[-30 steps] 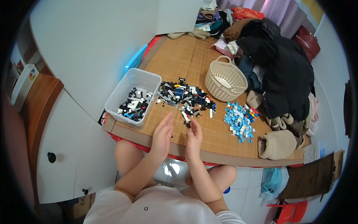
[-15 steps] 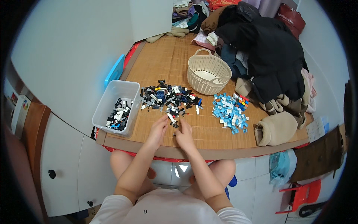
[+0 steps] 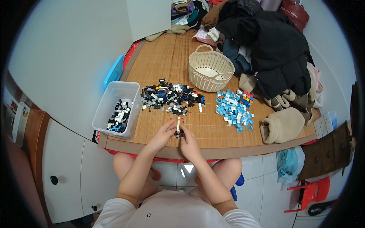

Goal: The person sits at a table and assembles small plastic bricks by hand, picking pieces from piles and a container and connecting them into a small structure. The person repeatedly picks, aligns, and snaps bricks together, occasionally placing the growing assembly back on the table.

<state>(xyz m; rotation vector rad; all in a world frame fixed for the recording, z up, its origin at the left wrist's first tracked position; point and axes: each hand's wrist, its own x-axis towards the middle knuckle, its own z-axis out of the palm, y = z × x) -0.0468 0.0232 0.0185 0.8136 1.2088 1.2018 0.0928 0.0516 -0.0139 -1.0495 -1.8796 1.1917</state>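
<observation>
Between my hands, near the front edge of the mat-covered surface, is a small assembly of toy building bricks [image 3: 178, 125], with a long white part pointing away from me and a dark cluster at its near end. My left hand [image 3: 162, 136] closes on it from the left with its fingertips. From the right, my right hand [image 3: 189, 142] has its fingers curled against the dark end. Just beyond lies a loose pile of black, white, grey and blue building bricks [image 3: 173, 95], with several small pieces scattered at its near side.
A clear plastic bin [image 3: 136, 110] holding more bricks stands at left, a blue lid [image 3: 114, 72] behind it. To the right are light-blue and white small pieces [image 3: 232, 110], a puzzle cube [image 3: 247, 99] and a beige basket [image 3: 195, 74]. Dark clothes [image 3: 281, 49] lie heaped at far right.
The brick assembly has come nearer to me, away from the pile, and now points straight away. My hands have drawn closer together around it.
</observation>
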